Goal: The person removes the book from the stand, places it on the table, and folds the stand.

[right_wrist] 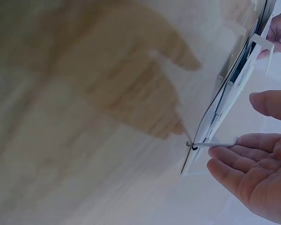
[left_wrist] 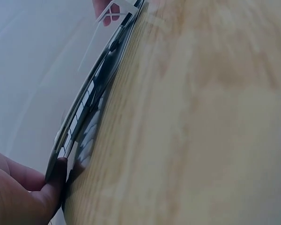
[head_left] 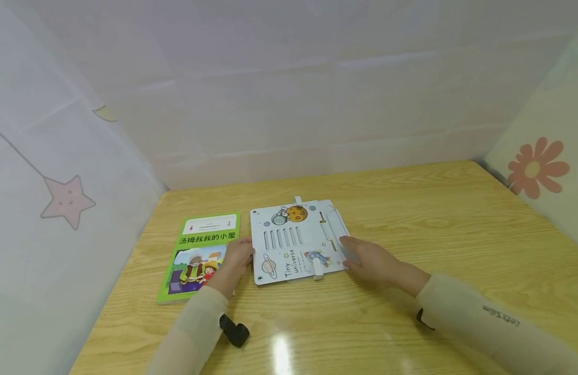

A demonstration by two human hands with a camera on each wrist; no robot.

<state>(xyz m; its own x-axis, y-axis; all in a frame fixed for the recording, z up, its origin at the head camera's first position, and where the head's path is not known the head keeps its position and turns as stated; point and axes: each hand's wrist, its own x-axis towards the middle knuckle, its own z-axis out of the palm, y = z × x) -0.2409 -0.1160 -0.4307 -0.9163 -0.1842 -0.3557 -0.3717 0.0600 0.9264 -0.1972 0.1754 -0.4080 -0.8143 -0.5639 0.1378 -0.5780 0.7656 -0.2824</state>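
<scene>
A white folding book stand [head_left: 289, 223] printed "Tiny universe" lies on the table, its slotted face up and lettering sideways. My left hand [head_left: 237, 255] is at its left edge; in the left wrist view, the thumb and fingers [left_wrist: 25, 180] pinch the edge of the layered panels [left_wrist: 91, 96]. At the opposite edge is my right hand [head_left: 372, 262]. Its fingers [right_wrist: 234, 166] extend under a thin white ledge piece [right_wrist: 215, 144] in the right wrist view, with the thumb held apart. White page clips [head_left: 318, 268] stick out at the near and far sides.
A green picture book [head_left: 164, 298] lies left of the stand, partly behind my left forearm. The wood table [head_left: 434, 208] meets a pale cloth wall [head_left: 317, 104] at the back. A black wrist strap piece [head_left: 234, 331] hangs from my left sleeve.
</scene>
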